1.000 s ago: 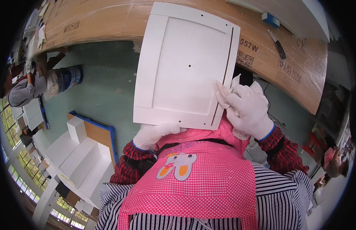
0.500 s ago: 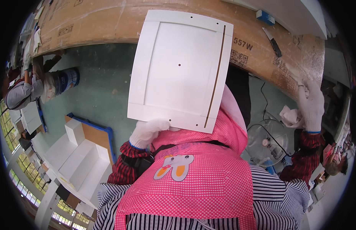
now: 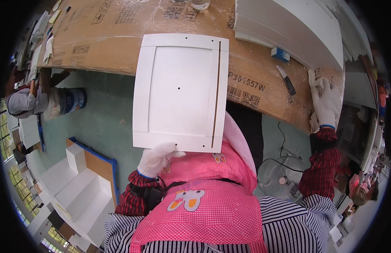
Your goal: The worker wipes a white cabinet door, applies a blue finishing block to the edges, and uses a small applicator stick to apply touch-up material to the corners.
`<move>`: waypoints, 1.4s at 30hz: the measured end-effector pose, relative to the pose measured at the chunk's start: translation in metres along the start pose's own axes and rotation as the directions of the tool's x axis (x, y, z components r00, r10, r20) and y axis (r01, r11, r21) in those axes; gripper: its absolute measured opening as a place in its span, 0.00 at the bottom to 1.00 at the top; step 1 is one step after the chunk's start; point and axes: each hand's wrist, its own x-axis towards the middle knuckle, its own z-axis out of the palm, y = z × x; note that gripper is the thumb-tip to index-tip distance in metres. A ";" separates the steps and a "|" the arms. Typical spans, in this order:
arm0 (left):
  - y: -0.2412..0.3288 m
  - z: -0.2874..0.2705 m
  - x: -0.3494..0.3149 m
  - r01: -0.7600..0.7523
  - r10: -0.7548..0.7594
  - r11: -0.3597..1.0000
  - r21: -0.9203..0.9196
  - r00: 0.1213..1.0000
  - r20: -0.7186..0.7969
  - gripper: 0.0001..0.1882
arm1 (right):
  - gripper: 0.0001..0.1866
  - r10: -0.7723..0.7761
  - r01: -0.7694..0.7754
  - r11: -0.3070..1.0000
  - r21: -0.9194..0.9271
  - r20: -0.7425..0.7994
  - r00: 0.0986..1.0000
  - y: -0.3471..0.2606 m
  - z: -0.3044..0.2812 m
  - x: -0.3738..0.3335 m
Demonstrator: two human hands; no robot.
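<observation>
A white rectangular panel (image 3: pixel 178 109) with a recessed centre, several small holes and a long groove along its right side is held up before me, its far part over the work surface. My left hand (image 3: pixel 156 158), in a white knit glove, grips its near edge at the left corner. At the far right, my gloved right hand (image 3: pixel 325 101) is at the cardboard-covered surface with its fingers partly curled. A crumpled white cloth (image 3: pixel 314 123) shows along its left side; how the fingers hold it is partly hidden.
Cardboard (image 3: pixel 107 38) covers the bench. On it lie a knife (image 3: pixel 287 80) with a black handle, a small blue box (image 3: pixel 280 54) and white boards (image 3: pixel 288 29). A fan (image 3: pixel 284 179) stands below right, a white cabinet piece (image 3: pixel 83 185) at lower left. Another person (image 3: pixel 26 101) works far left.
The panel has shifted left and a little nearer with my left hand. My right hand has moved left and slightly farther, bringing the cloth up to the bench. More of the bench shows.
</observation>
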 end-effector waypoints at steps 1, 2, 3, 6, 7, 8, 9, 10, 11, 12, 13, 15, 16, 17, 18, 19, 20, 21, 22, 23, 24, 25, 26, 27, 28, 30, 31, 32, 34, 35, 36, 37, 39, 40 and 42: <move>0.003 0.000 0.006 -0.012 0.012 1.000 0.000 1.000 0.002 0.14 | 0.23 -0.004 0.004 1.000 0.006 -0.009 1.000 -0.002 0.001 0.001; 0.006 -0.003 0.015 -0.035 0.035 0.999 0.003 0.999 -0.015 0.13 | 0.23 -0.046 0.049 0.999 0.013 -0.145 0.988 -0.005 0.005 0.001; 0.008 -0.006 0.023 -0.054 0.054 0.999 0.000 0.998 -0.032 0.13 | 0.23 -0.089 0.095 0.995 0.009 -0.275 0.957 -0.006 0.006 -0.001; 0.017 -0.005 0.043 -0.068 0.070 0.996 -0.060 0.997 0.034 0.12 | 0.20 -0.151 0.199 0.971 0.132 -0.303 0.941 -0.044 -0.022 -0.020; 0.020 -0.007 0.048 -0.067 0.068 0.996 -0.062 0.997 0.019 0.12 | 0.19 -0.181 0.247 0.945 0.214 -0.288 0.940 -0.052 -0.028 -0.025; 0.023 -0.010 0.054 -0.035 0.041 0.995 -0.097 0.998 0.052 0.11 | 0.15 -0.223 0.282 0.923 0.262 -0.232 0.947 -0.056 -0.028 -0.030; 0.026 -0.012 0.060 0.000 0.013 0.991 -0.134 0.995 0.094 0.10 | 0.15 -0.230 0.286 0.922 0.262 -0.224 0.947 -0.061 -0.026 -0.035; 0.026 -0.014 0.065 -0.014 0.022 0.996 -0.088 0.996 0.083 0.11 | 0.14 -0.282 0.362 0.874 0.323 -0.269 0.921 -0.066 -0.021 -0.041; 0.027 -0.014 0.068 -0.013 0.020 0.995 -0.096 0.997 0.076 0.11 | 0.14 -0.328 0.435 0.817 0.379 -0.316 0.890 -0.071 -0.018 -0.047; 0.026 -0.014 0.072 -0.021 0.027 0.995 -0.096 0.998 0.055 0.11 | 0.13 -0.340 0.470 0.796 0.381 -0.361 0.868 -0.081 -0.016 -0.052; 0.026 -0.015 0.074 -0.031 0.035 0.995 -0.096 0.999 0.035 0.12 | 0.13 -0.347 0.475 0.794 0.381 -0.358 0.867 -0.086 -0.010 -0.053; 0.021 -0.022 0.078 -0.046 0.047 0.997 -0.067 0.999 0.013 0.13 | 0.11 -0.283 0.418 0.843 0.338 -0.381 0.880 -0.094 -0.003 -0.049; 0.019 -0.029 0.079 -0.039 0.045 0.997 -0.071 0.996 0.080 0.17 | 0.10 -0.245 0.403 0.832 0.381 -0.400 0.883 -0.095 -0.005 -0.044; 0.017 -0.035 0.080 -0.033 0.044 0.997 -0.074 0.988 0.147 0.20 | 0.10 -0.250 0.407 0.833 0.374 -0.402 0.881 -0.092 -0.003 -0.040; 0.019 -0.031 0.080 -0.023 0.037 0.996 -0.083 0.985 0.167 0.20 | 0.10 -0.176 0.340 0.823 0.454 -0.365 0.914 -0.083 0.001 -0.036; 0.020 -0.022 0.076 -0.075 0.086 0.994 -0.082 0.986 0.141 0.22 | 0.10 -0.101 0.271 0.803 0.532 -0.326 0.940 -0.075 0.001 -0.031; 0.020 -0.019 0.074 -0.126 0.135 0.989 -0.081 0.984 0.117 0.24 | 0.08 -0.138 0.334 0.785 0.521 -0.379 0.915 -0.072 -0.002 -0.029; 0.019 -0.030 0.074 -0.126 0.131 0.991 -0.045 0.983 0.132 0.26 | 0.08 -0.136 0.335 0.804 0.491 -0.397 0.908 -0.074 -0.011 -0.026; 0.018 -0.035 0.073 -0.123 0.127 0.992 -0.037 0.980 0.150 0.26 | 0.07 -0.078 0.293 0.778 0.556 -0.378 0.922 -0.084 -0.015 -0.027; 0.017 -0.038 0.070 -0.121 0.124 0.992 -0.029 0.979 0.161 0.27 | 0.07 -0.024 0.253 0.742 0.621 -0.352 0.936 -0.091 -0.018 -0.028; 0.018 -0.037 0.069 -0.112 0.117 0.993 -0.041 0.975 0.187 0.27 | 0.08 -0.012 0.213 0.747 0.630 -0.307 0.952 -0.092 -0.020 -0.024; 0.017 -0.040 0.069 -0.096 0.093 0.995 0.008 0.979 0.181 0.27 | 0.08 -0.007 0.212 0.760 0.614 -0.320 0.947 -0.090 -0.015 -0.020; 0.015 -0.039 0.072 -0.082 0.070 0.995 0.059 0.982 0.173 0.27 | 0.11 -0.021 0.193 0.780 0.596 -0.283 0.959 -0.088 -0.008 -0.014; 0.016 -0.032 0.076 -0.083 0.071 0.995 0.057 0.980 0.185 0.27 | 0.14 -0.035 0.174 0.792 0.586 -0.241 0.970 -0.091 -0.001 -0.007; 0.014 -0.024 0.080 -0.096 0.090 0.994 0.045 0.989 0.113 0.27 | 0.14 -0.029 0.172 0.796 0.581 -0.247 0.969 -0.095 0.008 0.001; 0.014 -0.015 0.085 -0.110 0.109 0.993 0.033 0.993 0.042 0.27 | 0.20 0.004 0.117 0.884 0.453 -0.259 0.966 -0.109 0.016 0.014; 0.015 -0.013 0.086 -0.116 0.114 0.993 0.025 0.992 0.052 0.26 | 0.20 0.005 0.117 0.885 0.451 -0.260 0.966 -0.115 0.013 0.016; 0.016 -0.011 0.086 -0.122 0.120 0.992 0.018 0.991 0.062 0.26 | 0.22 0.021 0.076 0.902 0.425 -0.218 0.976 -0.122 0.009 0.016; 0.019 -0.004 0.083 -0.123 0.121 0.992 0.032 0.992 0.043 0.25 | 0.22 0.061 0.005 0.922 0.387 -0.158 0.986 -0.136 0.009 0.017; 0.019 -0.002 0.081 -0.118 0.116 0.992 0.046 0.993 0.028 0.24 | 0.22 0.054 0.012 0.921 0.390 -0.159 0.986 -0.135 0.010 0.019; 0.019 -0.006 0.079 -0.122 0.121 0.991 0.045 0.992 0.025 0.24 | 0.21 0.035 0.021 0.909 0.416 -0.125 0.992 -0.132 0.011 0.021; 0.017 -0.011 0.077 -0.128 0.125 0.989 0.080 0.991 0.046 0.24 | 0.20 0.014 0.028 0.897 0.441 -0.091 0.996 -0.128 0.011 0.023; 0.016 -0.012 0.069 -0.135 0.128 0.985 0.112 0.990 0.065 0.24 | 0.20 -0.033 0.073 0.870 0.487 -0.091 0.995 -0.119 0.016 0.023; 0.017 -0.005 0.062 -0.122 0.118 0.982 0.146 0.992 0.039 0.23 | 0.19 -0.076 0.114 0.840 0.530 -0.093 0.993 -0.115 0.019 0.021; 0.018 0.013 0.046 -0.112 0.112 0.978 0.175 0.994 0.008 0.22 | 0.18 -0.120 0.151 0.794 0.589 -0.091 0.989 -0.107 0.025 0.016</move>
